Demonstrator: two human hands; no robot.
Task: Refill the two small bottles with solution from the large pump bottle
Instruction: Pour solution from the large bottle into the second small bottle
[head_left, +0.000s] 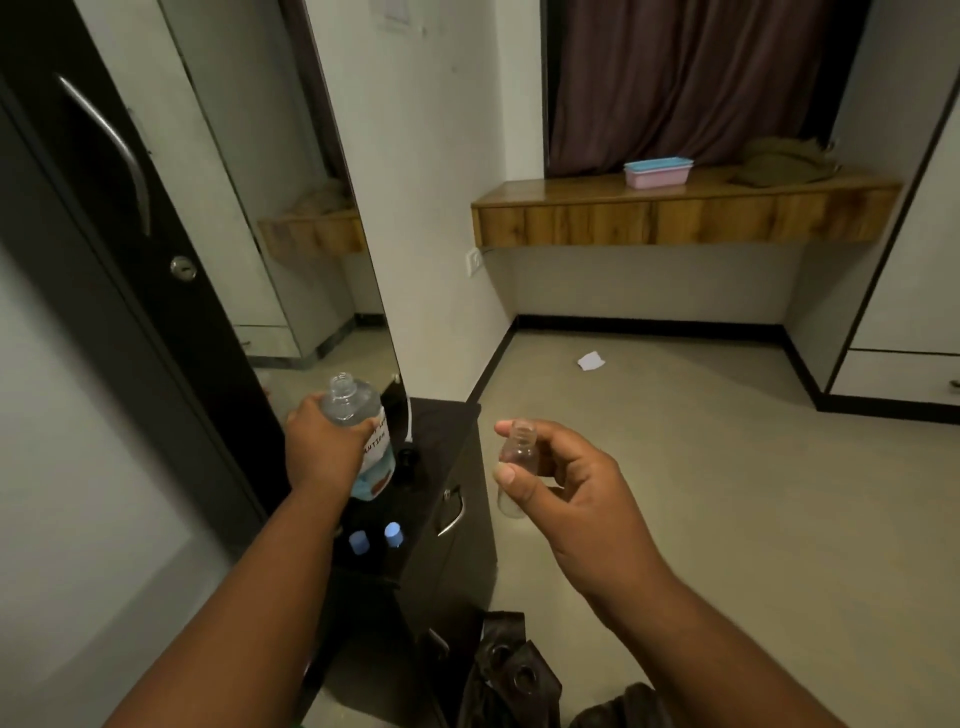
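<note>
Two bottles up in my hands, both uncapped, above the dark cabinet (457, 467)

My left hand (324, 447) wraps around the large bottle (358, 431), fingers curled round its body, its open neck tilted up; my right hand (566, 488) pinches a small clear bottle (517, 467) between thumb and fingertips, off to the cabinet's right over the floor. On the cabinet top I see two blue caps (376, 538) side by side and a dark pump head (408, 457) near the large bottle

Two hands (332, 447) (566, 478); one large bottle (358, 415); one small clear bottle (517, 462); two blue caps (358, 542) (393, 533), perhaps capped bottles.
</note>
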